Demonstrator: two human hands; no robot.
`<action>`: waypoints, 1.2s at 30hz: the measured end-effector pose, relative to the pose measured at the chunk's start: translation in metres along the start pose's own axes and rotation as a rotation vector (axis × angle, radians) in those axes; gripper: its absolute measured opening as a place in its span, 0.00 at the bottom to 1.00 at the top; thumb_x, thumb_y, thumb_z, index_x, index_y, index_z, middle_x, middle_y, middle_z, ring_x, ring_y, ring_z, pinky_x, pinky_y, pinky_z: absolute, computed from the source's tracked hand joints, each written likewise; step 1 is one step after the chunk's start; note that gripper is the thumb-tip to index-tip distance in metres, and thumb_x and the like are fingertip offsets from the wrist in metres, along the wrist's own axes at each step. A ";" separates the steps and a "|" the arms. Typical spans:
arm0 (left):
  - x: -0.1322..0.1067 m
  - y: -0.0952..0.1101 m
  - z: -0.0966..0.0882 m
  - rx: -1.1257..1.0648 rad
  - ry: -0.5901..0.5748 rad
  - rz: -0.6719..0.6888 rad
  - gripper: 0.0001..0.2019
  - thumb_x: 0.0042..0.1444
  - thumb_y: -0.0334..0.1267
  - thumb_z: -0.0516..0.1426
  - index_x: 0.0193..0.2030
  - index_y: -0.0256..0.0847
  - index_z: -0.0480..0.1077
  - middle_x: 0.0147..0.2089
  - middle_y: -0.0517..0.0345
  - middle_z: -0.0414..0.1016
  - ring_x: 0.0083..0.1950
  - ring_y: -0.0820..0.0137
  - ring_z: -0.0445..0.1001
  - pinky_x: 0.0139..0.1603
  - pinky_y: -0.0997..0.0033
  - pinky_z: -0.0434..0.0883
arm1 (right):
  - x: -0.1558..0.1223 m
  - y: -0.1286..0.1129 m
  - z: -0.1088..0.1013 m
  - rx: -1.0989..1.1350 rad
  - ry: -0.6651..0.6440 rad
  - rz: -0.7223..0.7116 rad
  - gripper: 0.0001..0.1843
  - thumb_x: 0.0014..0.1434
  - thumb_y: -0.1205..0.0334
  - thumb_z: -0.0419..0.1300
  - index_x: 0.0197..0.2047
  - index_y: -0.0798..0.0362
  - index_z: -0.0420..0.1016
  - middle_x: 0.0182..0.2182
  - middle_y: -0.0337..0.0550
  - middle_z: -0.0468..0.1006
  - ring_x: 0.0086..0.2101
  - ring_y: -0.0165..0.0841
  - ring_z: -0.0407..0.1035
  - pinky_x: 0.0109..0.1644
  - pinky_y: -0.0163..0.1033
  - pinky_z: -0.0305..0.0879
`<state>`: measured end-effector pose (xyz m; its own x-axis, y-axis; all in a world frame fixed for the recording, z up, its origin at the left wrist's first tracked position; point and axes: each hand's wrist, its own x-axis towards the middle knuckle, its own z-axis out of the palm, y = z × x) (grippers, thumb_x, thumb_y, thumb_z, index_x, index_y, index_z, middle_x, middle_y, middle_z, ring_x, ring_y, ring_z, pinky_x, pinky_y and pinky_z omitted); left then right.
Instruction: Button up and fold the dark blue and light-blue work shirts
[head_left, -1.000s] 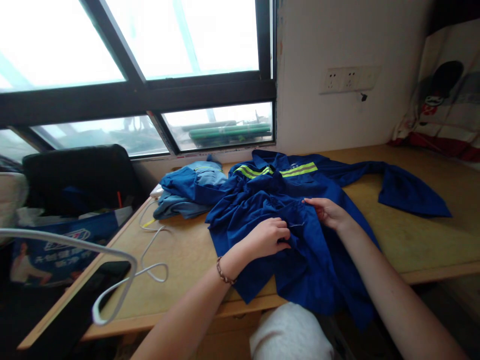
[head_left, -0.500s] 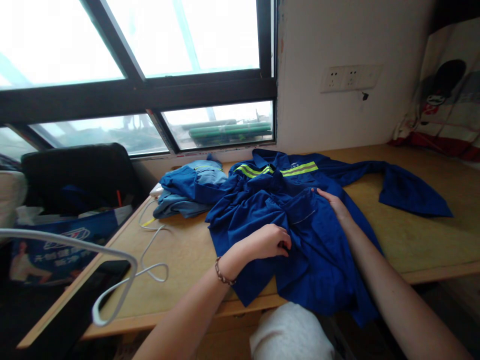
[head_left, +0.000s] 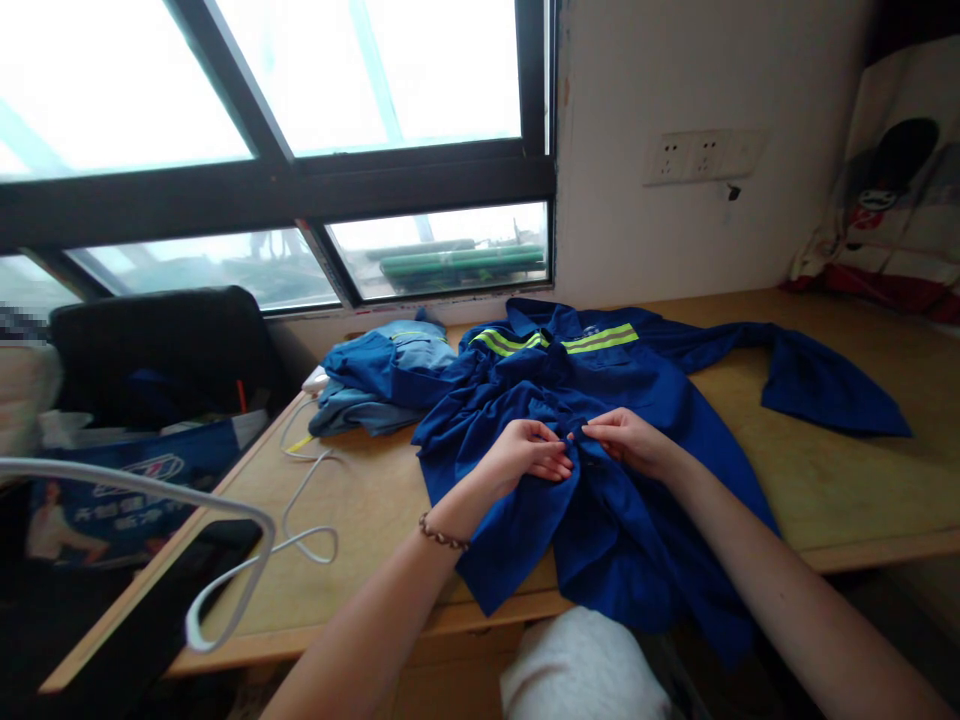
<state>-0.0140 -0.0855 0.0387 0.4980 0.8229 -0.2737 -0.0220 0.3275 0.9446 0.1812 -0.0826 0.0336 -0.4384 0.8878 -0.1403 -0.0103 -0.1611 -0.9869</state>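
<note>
A blue work jacket [head_left: 667,400] with yellow-and-grey reflective strips lies spread over the table, its collar toward the window and its lower part hanging past the front edge. One sleeve stretches out to the right. My left hand [head_left: 529,452] pinches the front of the jacket near its middle, fingers curled. Close beside it, my right hand [head_left: 628,440] pinches the cloth between thumb and fingertips. The two hands almost meet over bunched fabric. Any small fastening between the fingertips is too small to make out.
Folded blue clothes [head_left: 375,375] lie left of the jacket on the wooden table [head_left: 840,490]. A white cable [head_left: 259,520] loops at the left, near a dark flat device [head_left: 217,550]. A black chair [head_left: 165,340] and a blue printed bag [head_left: 150,490] stand farther left, below the window.
My right hand has moved left and nearer to me, pinching the jacket's front. My left hand has shifted slightly up to meet it. The cloth between them is now gathered.
</note>
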 end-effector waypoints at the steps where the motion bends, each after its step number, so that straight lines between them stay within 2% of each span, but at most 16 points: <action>1: -0.001 0.000 0.000 -0.015 -0.004 0.000 0.14 0.41 0.40 0.62 0.29 0.34 0.64 0.26 0.48 0.75 0.27 0.68 0.75 0.27 0.72 0.72 | 0.001 0.001 0.000 -0.009 0.002 -0.002 0.15 0.46 0.53 0.61 0.27 0.59 0.74 0.14 0.35 0.66 0.15 0.21 0.56 0.17 0.28 0.48; 5: -0.002 0.001 -0.001 -0.056 0.006 0.002 0.14 0.42 0.40 0.62 0.30 0.35 0.64 0.28 0.47 0.76 0.28 0.66 0.75 0.27 0.71 0.72 | 0.002 0.000 0.000 -0.027 0.020 0.015 0.14 0.45 0.55 0.62 0.20 0.59 0.70 0.12 0.33 0.63 0.14 0.20 0.53 0.17 0.29 0.45; 10: -0.003 0.003 -0.002 -0.063 0.029 -0.020 0.13 0.41 0.37 0.63 0.31 0.33 0.66 0.29 0.46 0.76 0.31 0.65 0.76 0.29 0.70 0.73 | 0.000 -0.003 0.001 -0.014 -0.007 0.029 0.14 0.45 0.56 0.62 0.19 0.59 0.70 0.12 0.34 0.64 0.15 0.20 0.54 0.18 0.29 0.46; 16: 0.000 0.001 -0.003 -0.143 0.080 -0.031 0.10 0.41 0.32 0.62 0.31 0.29 0.69 0.28 0.44 0.76 0.32 0.64 0.76 0.35 0.70 0.73 | 0.000 0.000 0.001 0.130 -0.035 0.061 0.11 0.46 0.58 0.62 0.26 0.60 0.74 0.17 0.36 0.69 0.18 0.20 0.59 0.20 0.27 0.51; 19: 0.000 0.001 -0.002 -0.146 0.108 -0.015 0.10 0.40 0.32 0.63 0.30 0.29 0.70 0.28 0.44 0.76 0.32 0.63 0.76 0.35 0.69 0.74 | 0.001 0.001 0.001 0.196 -0.052 0.058 0.11 0.47 0.59 0.62 0.27 0.60 0.75 0.17 0.37 0.70 0.18 0.20 0.61 0.20 0.26 0.53; 24: -0.001 0.002 0.003 -0.082 0.201 0.032 0.11 0.38 0.34 0.64 0.28 0.28 0.70 0.25 0.46 0.75 0.29 0.65 0.76 0.32 0.70 0.74 | 0.001 0.000 0.003 0.231 -0.096 0.078 0.14 0.46 0.57 0.62 0.32 0.60 0.75 0.27 0.47 0.76 0.27 0.27 0.69 0.29 0.30 0.63; 26: -0.001 0.001 0.005 -0.055 0.229 0.048 0.11 0.38 0.34 0.64 0.28 0.29 0.71 0.24 0.48 0.75 0.27 0.67 0.75 0.31 0.70 0.74 | 0.002 0.002 0.004 0.183 -0.070 0.090 0.16 0.44 0.57 0.64 0.34 0.59 0.75 0.29 0.48 0.77 0.29 0.30 0.71 0.32 0.33 0.65; 28: 0.001 -0.001 0.007 -0.039 0.235 0.060 0.11 0.37 0.35 0.64 0.27 0.29 0.72 0.24 0.49 0.75 0.27 0.67 0.75 0.32 0.69 0.74 | 0.003 0.004 0.006 0.093 -0.008 0.067 0.16 0.42 0.57 0.65 0.33 0.59 0.76 0.27 0.47 0.77 0.27 0.31 0.71 0.31 0.34 0.66; 32: 0.002 -0.006 0.010 -0.019 0.249 0.072 0.12 0.35 0.36 0.65 0.27 0.29 0.72 0.23 0.51 0.75 0.26 0.69 0.74 0.32 0.70 0.73 | 0.007 0.010 0.011 -0.146 0.112 -0.060 0.14 0.41 0.55 0.64 0.27 0.59 0.74 0.18 0.41 0.74 0.19 0.27 0.66 0.23 0.31 0.60; 36: 0.002 -0.007 0.013 -0.022 0.232 0.062 0.15 0.36 0.41 0.64 0.26 0.29 0.72 0.23 0.52 0.74 0.26 0.71 0.73 0.32 0.72 0.72 | 0.007 0.014 0.017 -0.384 0.200 -0.202 0.12 0.43 0.55 0.63 0.24 0.56 0.70 0.16 0.37 0.70 0.18 0.26 0.63 0.21 0.31 0.56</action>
<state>-0.0018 -0.0922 0.0340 0.2826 0.9255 -0.2521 -0.0665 0.2810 0.9574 0.1630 -0.0862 0.0206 -0.2802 0.9565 0.0818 0.2717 0.1607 -0.9489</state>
